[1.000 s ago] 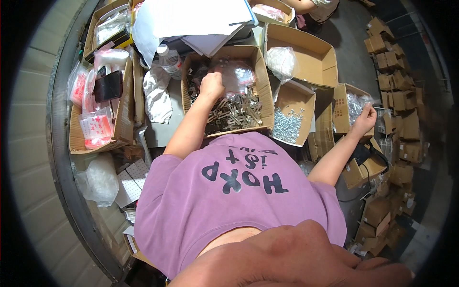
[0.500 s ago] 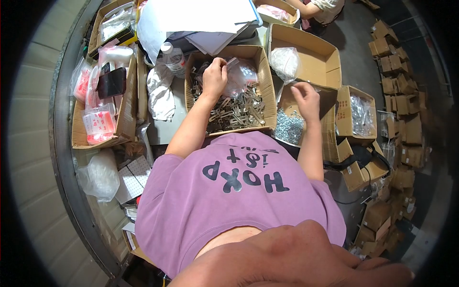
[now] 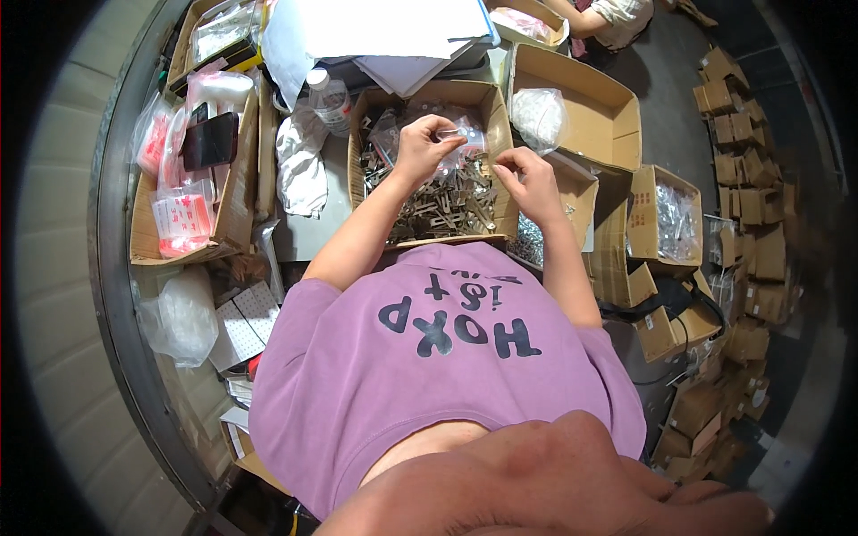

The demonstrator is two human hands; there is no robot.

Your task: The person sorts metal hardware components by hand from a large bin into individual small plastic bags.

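Note:
My left hand [image 3: 423, 152] is above the cardboard box [image 3: 357, 189] of flat metal brackets [image 3: 447, 204]. Its thumb and forefinger are pinched, and whatever sits between them is too small to make out. Clear plastic bags [image 3: 386, 136] lie on the brackets, partly hidden by this hand. Over the box's right edge hovers my right hand [image 3: 529, 183], its fingertips drawn together and pointing at the left one; what they hold, if anything, cannot be seen. Small silvery screws [image 3: 529, 239] show in a tray under my right wrist.
A bottle [image 3: 331, 103] and a white cloth [image 3: 302, 165] stand left of the bracket box. Papers [image 3: 384, 31] lie behind it. Further left, a phone [image 3: 211, 141] rests on bagged goods. An open carton [image 3: 617, 116] holds a white bag [image 3: 538, 118]. Another person [image 3: 617, 20] sits beyond.
My right hand has moved left, from above the screws to the bracket box's edge. My left hand has shifted slightly right and nearer, bringing the two hands closer together.

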